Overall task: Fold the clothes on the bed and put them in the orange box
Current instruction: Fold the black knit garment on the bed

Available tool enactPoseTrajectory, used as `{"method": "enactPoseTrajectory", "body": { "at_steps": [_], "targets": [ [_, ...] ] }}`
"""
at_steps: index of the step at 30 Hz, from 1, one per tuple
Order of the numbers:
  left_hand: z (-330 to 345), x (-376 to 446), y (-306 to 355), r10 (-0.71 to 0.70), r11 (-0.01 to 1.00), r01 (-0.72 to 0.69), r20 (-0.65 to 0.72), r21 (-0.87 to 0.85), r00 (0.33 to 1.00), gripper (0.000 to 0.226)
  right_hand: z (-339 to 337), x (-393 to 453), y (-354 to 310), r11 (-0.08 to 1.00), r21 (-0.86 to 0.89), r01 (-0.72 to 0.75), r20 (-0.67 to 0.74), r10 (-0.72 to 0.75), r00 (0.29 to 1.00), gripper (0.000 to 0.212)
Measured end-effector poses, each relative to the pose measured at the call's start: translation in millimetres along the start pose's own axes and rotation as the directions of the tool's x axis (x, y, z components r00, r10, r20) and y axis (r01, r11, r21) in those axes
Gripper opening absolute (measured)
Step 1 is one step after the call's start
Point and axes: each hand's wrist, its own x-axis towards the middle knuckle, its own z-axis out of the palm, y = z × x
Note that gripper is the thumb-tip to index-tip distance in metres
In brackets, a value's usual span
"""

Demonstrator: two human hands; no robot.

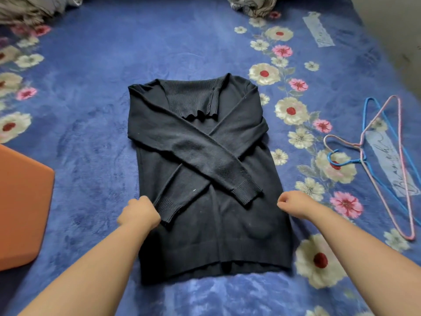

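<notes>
A black knit sweater (205, 224) lies flat on the bed in the middle of the view, with both sleeves crossed over its front. My left hand (139, 212) is at the sweater's left edge with curled fingers, touching the cuff of one sleeve; whether it grips the fabric I cannot tell. My right hand (296, 204) sits at the right edge with its fingers curled, and its hold on the fabric is not visible either. The orange box (22, 201) stands at the left edge of the view.
The bed is covered by a blue floral blanket (91, 110). Two wire hangers (382, 156), one blue and one pink, lie to the right. Crumpled clothes sit at the far left (29, 10) and far centre-right (255, 5).
</notes>
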Motion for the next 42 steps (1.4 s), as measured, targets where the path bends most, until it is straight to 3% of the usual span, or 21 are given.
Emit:
{"method": "enactPoseTrajectory", "body": {
  "at_steps": [2, 5, 7, 10, 13, 17, 20, 24, 25, 27, 29, 31, 33, 38, 40, 42],
  "targets": [
    [-11, 4, 27, 0.020, 0.999, -0.018, -0.053, 0.040, 0.998, 0.037, -15, 18, -5, 1.000, 0.020, 0.024, -0.055, -0.023, 0.998, 0.023],
    [-25, 19, 78, 0.177, 0.982, -0.169, -0.091, 0.082, 0.980, 0.034, -41, 52, -14, 0.992, 0.105, 0.074, -0.256, -0.045, 0.966, 0.024],
    [-37, 34, 116, 0.268, 0.963, -0.259, -0.136, 0.078, 0.954, 0.032, -59, 79, -18, 0.978, 0.171, 0.122, -0.382, -0.049, 0.923, 0.027],
    [-56, 53, 169, 0.345, 0.938, -0.344, -0.180, 0.035, 0.921, 0.033, -81, 115, -27, 0.938, 0.292, 0.189, -0.460, -0.036, 0.887, 0.038],
    [-71, 75, 217, 0.355, 0.922, -0.381, -0.245, -0.065, 0.902, 0.032, -89, 144, -36, 0.872, 0.433, 0.229, -0.471, 0.003, 0.882, 0.042],
    [-88, 106, 273, 0.389, 0.871, -0.449, -0.277, -0.200, 0.879, 0.031, -88, 181, -40, 0.818, 0.468, 0.335, -0.423, -0.126, 0.898, 0.051],
    [-102, 123, 311, 0.424, 0.802, -0.495, -0.266, -0.333, 0.866, 0.033, -89, 199, -35, 0.785, 0.464, 0.411, -0.426, -0.209, 0.880, 0.042],
    [-111, 142, 351, 0.474, 0.763, -0.529, -0.235, -0.371, 0.849, 0.040, -89, 201, -29, 0.531, 0.688, 0.495, -0.450, -0.224, 0.865, 0.022],
    [-112, 147, 359, 0.484, 0.764, -0.532, -0.219, -0.366, 0.847, 0.044, -88, 201, -27, 0.533, 0.650, 0.541, -0.514, -0.216, 0.830, 0.021],
    [-117, 154, 374, 0.501, 0.764, -0.540, -0.202, -0.354, 0.842, 0.036, -85, 201, -22, 0.632, 0.441, 0.637, -0.703, -0.198, 0.683, 0.029],
    [-121, 156, 389, 0.514, 0.792, -0.546, -0.185, -0.271, 0.838, 0.034, -87, 199, -17, 0.724, 0.222, 0.654, -0.807, -0.240, 0.539, 0.022],
    [-125, 153, 404, 0.544, 0.819, -0.560, -0.142, -0.125, 0.827, 0.042, -93, 197, -12, 0.759, 0.089, 0.646, -0.808, -0.324, 0.492, 0.021],
    [-130, 150, 414, 0.557, 0.824, -0.566, -0.151, -0.027, 0.817, 0.032, -102, 194, -8, 0.760, -0.007, 0.650, -0.809, -0.387, 0.443, 0.022],
    [-141, 160, 404, 0.520, 0.734, -0.636, -0.406, -0.237, 0.751, 0.039, -119, 181, 15, 0.718, -0.248, 0.651, -0.863, -0.469, 0.189, 0.017],
    [-136, 167, 401, 0.470, 0.700, -0.627, -0.442, -0.341, 0.764, 0.037, -121, 182, 30, 0.721, -0.306, 0.622, -0.837, -0.515, 0.185, 0.016],
    [-125, 170, 403, 0.457, 0.687, -0.616, -0.430, -0.386, 0.779, 0.034, -118, 190, 39, 0.771, -0.291, 0.567, -0.794, -0.525, 0.307, 0.014]
  ]
}}
